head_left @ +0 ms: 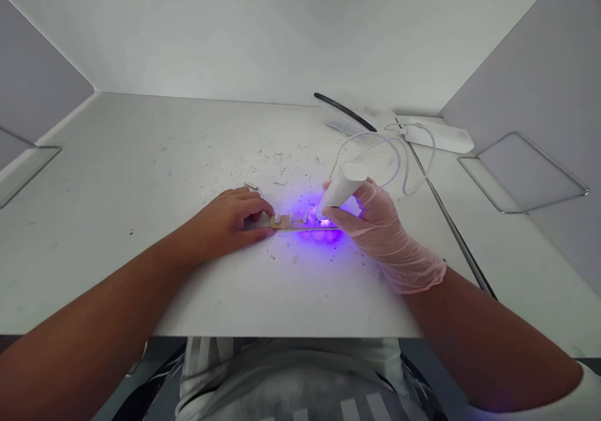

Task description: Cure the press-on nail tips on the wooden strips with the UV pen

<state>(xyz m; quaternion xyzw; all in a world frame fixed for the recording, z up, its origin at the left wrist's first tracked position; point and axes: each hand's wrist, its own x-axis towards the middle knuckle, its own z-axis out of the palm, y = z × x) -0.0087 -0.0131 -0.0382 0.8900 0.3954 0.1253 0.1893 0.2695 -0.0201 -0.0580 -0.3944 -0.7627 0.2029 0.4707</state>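
Note:
My left hand (241,218) is bare and rests on the table, thumb and fingers closed on the left end of a narrow tan strip (284,224). Along the strip stand several small, shiny clear pieces (305,218); what they are I cannot make out. My right hand (370,211), in a thin pinkish see-through glove, is wrapped around a white handheld UV lamp (345,186). The lamp tilts down with its lower end close over the right part of the strip. Purple light spreads there, and the strip's right end is partly hidden by the hand.
A short metal rod (250,186) lies beyond my left hand. Behind are a dark curved nail file (345,111), clear plastic pieces (339,126) and a white oblong device (440,136) with a looping white cable (399,158). Dark scraps dot the white table (94,221).

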